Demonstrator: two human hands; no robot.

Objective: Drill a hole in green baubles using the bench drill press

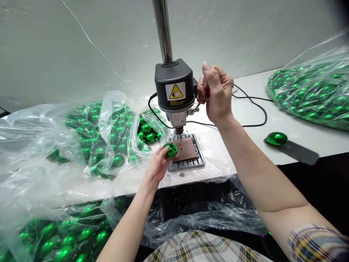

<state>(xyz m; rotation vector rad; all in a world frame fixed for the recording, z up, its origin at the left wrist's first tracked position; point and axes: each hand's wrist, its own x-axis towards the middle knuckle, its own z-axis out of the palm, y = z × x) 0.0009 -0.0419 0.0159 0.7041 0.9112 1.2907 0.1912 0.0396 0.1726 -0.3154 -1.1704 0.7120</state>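
My left hand pinches a shiny green ball at the left edge of a brown board. The board has a small dark hole and lies on the grey slotted base of a drill press. Above the board, the drill's chuck and thin bit point down, apart from the ball. My right hand is closed around the press's feed handle at the right of the motor housing; the fingers mostly hide the handle, with a bit of red showing.
Clear plastic bags of green balls lie at left, at the right back and below the table edge. One green ball rests on a dark flat slab. A black cable crosses the white table; dark shavings surround the base.
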